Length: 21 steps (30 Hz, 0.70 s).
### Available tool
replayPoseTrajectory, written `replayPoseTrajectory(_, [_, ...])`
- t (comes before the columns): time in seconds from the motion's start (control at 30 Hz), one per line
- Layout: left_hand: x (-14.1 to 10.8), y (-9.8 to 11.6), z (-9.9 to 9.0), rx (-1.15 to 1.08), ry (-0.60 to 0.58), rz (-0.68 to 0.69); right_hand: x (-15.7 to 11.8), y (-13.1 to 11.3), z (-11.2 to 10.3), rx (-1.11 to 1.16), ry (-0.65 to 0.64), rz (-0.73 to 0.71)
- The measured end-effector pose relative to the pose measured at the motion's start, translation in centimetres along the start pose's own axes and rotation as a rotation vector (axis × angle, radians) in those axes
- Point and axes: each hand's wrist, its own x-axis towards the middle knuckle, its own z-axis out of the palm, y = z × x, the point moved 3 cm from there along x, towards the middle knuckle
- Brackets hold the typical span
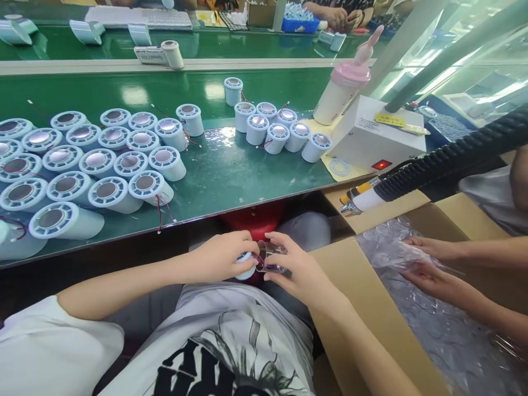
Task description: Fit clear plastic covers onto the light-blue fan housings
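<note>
Above my lap, my left hand (231, 256) grips a light-blue cylindrical part (246, 266), mostly hidden by the fingers. Facing it, my right hand (289, 267) is closed around a clear plastic cup-like piece (271, 255). The two pieces meet end to end; dark red wire shows between them, and whether one sits inside the other I cannot tell. On the bench in front stand several similar light-blue cylinders (109, 192) with round metallic tops, some trailing thin red and black wires. A smaller group of the same cylinders (277, 135) stands right of the middle.
A cardboard box (350, 308) with clear plastic pieces (429, 313) lies at my right, where another person's hands (429, 256) hold clear plastic. A black corrugated hose (445, 151) slants above it. A white machine (375, 137) and pink-lidded bottle (342, 91) stand on the bench (231, 181).
</note>
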Motion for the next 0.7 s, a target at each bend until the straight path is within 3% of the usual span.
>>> replayPoseTrajectory(0.1, [-0.2,0.4,-0.2,0.212,0.081,0.143,-0.2,0.1,-0.3,0.167,0.026,0.041])
replayPoseTrajectory(0.27, [0.1,0.4,-0.2,0.113,0.101,0.223,-0.2,0.0,-0.3,0.289,0.04,0.152])
replayPoseTrajectory(0.43, [0.5,-0.8,-0.2,0.014,0.191,0.26,-0.4,-0.2,-0.6,0.441,0.193,0.222])
replayPoseTrajectory(0.6, [1.0,-2.1,0.4,0.06,0.121,0.42,-0.7,-0.1,-1.1,0.514,0.281,0.305])
replayPoseTrajectory(0.7, [1.1,-2.2,1.0,-0.061,0.001,0.415,-0.8,0.4,-1.5,0.646,0.352,0.348])
